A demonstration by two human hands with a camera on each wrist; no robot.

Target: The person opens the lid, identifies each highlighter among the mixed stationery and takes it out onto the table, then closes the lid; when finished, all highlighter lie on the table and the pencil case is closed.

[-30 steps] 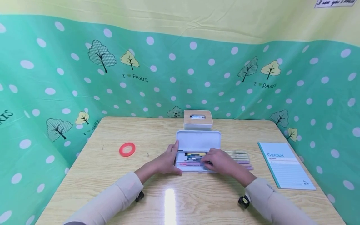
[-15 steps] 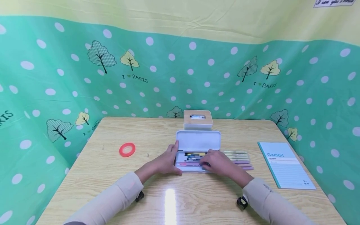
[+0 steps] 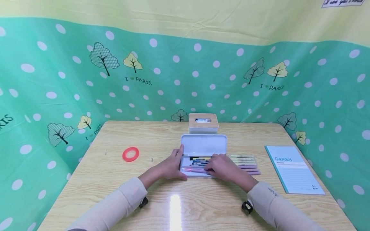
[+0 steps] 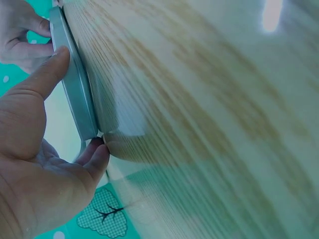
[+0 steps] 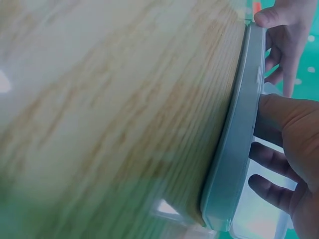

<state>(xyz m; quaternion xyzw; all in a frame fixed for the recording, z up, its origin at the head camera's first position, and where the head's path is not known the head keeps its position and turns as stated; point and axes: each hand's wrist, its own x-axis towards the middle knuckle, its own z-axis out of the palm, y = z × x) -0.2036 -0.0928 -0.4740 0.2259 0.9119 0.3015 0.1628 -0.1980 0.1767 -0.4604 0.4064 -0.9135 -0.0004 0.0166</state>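
Observation:
A white pencil case [image 3: 204,145] stands with its lid raised, holding several dark and yellow pens [image 3: 199,161] and a purple pen [image 3: 196,170] with a pinkish tip. My left hand [image 3: 173,165] grips the left end of the case, the thumb on its front wall in the left wrist view and the other fingers round the end. Over the right half of the case, my right hand [image 3: 222,166] reaches in and pinches the purple pen, whose right part is hidden beneath it. In the right wrist view the fingers [image 5: 271,159] curl over the case's front wall [image 5: 234,134].
Several pale and purple pens [image 3: 250,166] lie in a row right of the case. A tissue box [image 3: 203,130] stands behind it. A red tape ring [image 3: 126,154] lies to the left, and a notebook [image 3: 295,173] on the far right.
My right hand has shifted slightly left inside the case. The purple pen now slants, its right part nearer the front wall. The left hand has kept its place.

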